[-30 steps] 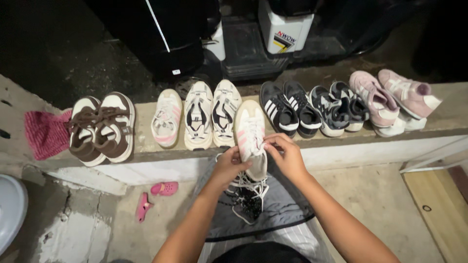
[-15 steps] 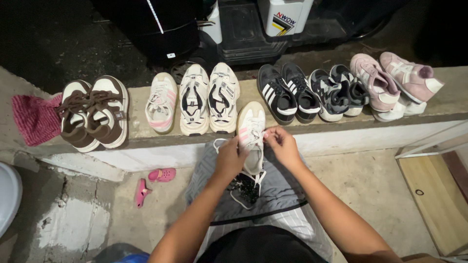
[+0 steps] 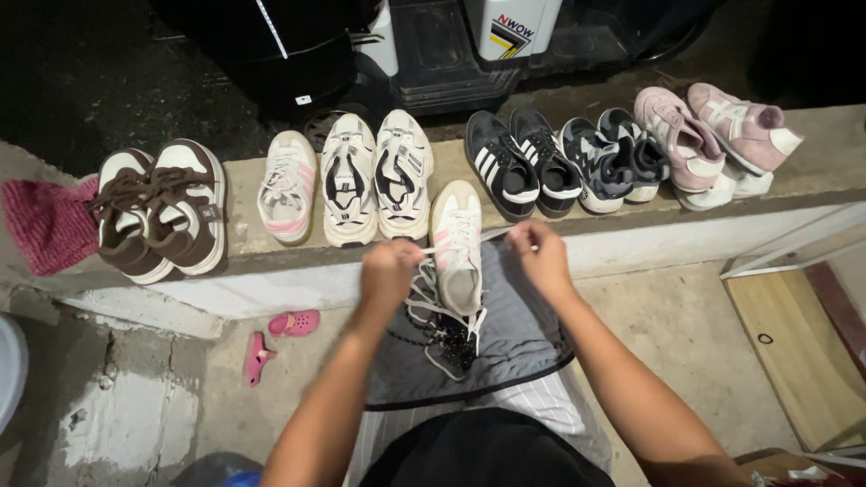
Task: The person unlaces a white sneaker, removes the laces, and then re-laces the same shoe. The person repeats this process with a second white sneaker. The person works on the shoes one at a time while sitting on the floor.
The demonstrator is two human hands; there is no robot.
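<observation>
At the far left of the concrete ledge [image 3: 631, 236] lies a pink knitted cloth [image 3: 45, 225], and just right of it stands a brown and white pair of shoes [image 3: 162, 216]. Further right along the ledge are a single white shoe with pink stripes [image 3: 289, 187] and then a cream and black pair of sneakers [image 3: 376, 178]. Below the ledge, on the floor, two small pink clogs [image 3: 275, 341] lie near each other.

The left hand [image 3: 390, 271] is clenched in front of the ledge edge and grasps the left end of a white lace [image 3: 431, 252]. Just right of this hand is the white sneaker with pink stripes [image 3: 457, 248]; its toe rests on the ledge and its heel hangs over the grey cloth [image 3: 519, 334] on the person's lap. Under the heel there is another dark shoe [image 3: 451, 347], but it is hard to see clearly.

The right hand [image 3: 538, 255] pinches the other lace end, pulled out to the right of the sneaker. Behind it on the ledge stand a black pair with white stripes [image 3: 519, 167], then a dark grey pair [image 3: 613, 162], and at the right end a pale pink pair [image 3: 713, 144].
</observation>
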